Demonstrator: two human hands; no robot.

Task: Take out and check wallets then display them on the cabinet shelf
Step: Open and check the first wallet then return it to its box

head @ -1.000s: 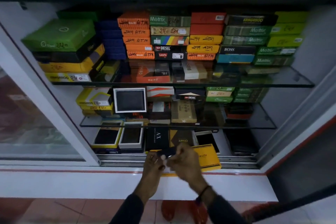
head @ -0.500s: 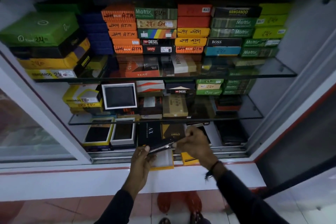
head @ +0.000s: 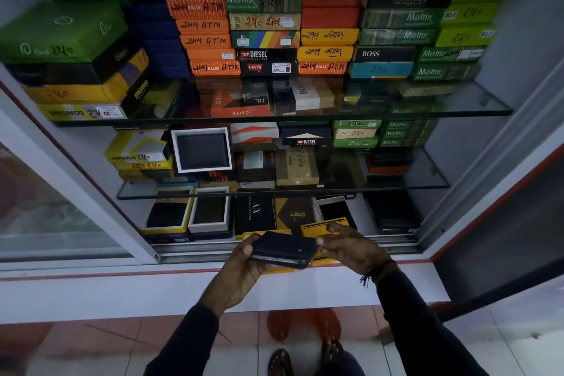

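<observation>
Before cabinet sill: one dark wallet (head: 283, 249) gripped by left hand (head: 244, 265), pinched by right hand (head: 351, 249); two yellow box halves (head: 323, 227) beneath.

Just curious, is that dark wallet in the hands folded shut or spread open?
Folded shut. The wallet lies as one closed slab, stacked edges showing, between the left hand and right hand.

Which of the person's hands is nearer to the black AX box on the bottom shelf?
Left. The left hand sits just below the AX box, gripping the wallet's left end. The right hand is further off, to the box's lower right, at the wallet's other end.
</observation>
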